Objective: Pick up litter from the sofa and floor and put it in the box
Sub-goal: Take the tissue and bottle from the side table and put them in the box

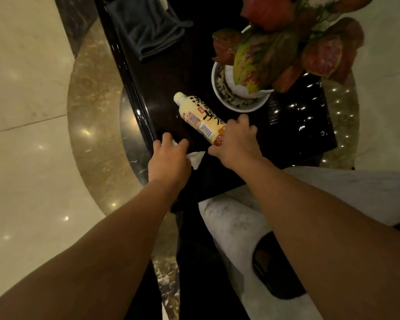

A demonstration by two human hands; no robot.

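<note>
A cream-coloured drink bottle [200, 117] with black lettering lies on its side on a dark glossy table [293, 132], cap pointing up-left. My right hand [237, 144] is closed around the bottle's lower end. My left hand [169, 160] sits at the table's near-left corner, fingers curled over a crumpled white tissue [195, 158] that sticks out on both sides of it. No box is in view.
A white pot [240, 105] with a red-green leafy plant [284, 45] stands just beyond the bottle. A folded dark cloth [148, 28] lies at the table's far end. Polished marble floor [26, 88] spreads to the left. My pale trouser leg [236, 225] and dark slipper are below.
</note>
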